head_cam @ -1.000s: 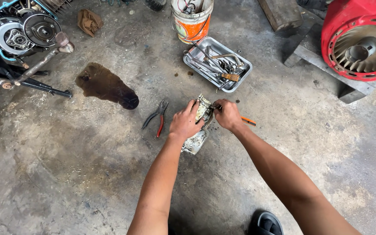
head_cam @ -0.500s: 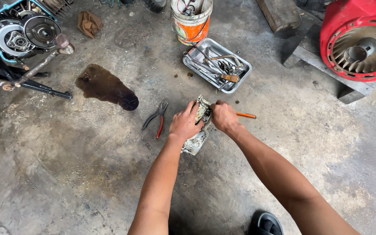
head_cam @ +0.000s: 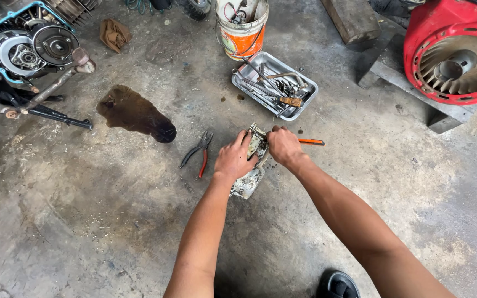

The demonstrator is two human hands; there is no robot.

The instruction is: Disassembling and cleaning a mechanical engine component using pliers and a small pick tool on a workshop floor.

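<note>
Oil-stained concrete floor (head_cam: 111, 221), your left hand (head_cam: 233, 160) gripping a grimy grey metal engine part (head_cam: 248, 182) lying there, your right hand (head_cam: 284, 146) fisted around an orange-handled screwdriver (head_cam: 310, 142), pliers (head_cam: 199, 154) nearby.

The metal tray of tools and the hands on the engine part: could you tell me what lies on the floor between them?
Only an orange-handled tool lies there on the concrete in the head view, beside the right hand; otherwise bare.

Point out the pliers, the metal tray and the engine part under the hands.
pliers (head_cam: 197, 156), head view, on the crossing handles.
metal tray (head_cam: 310, 94), head view, on its right rim.
engine part (head_cam: 247, 184), head view, on its lower end.
</note>
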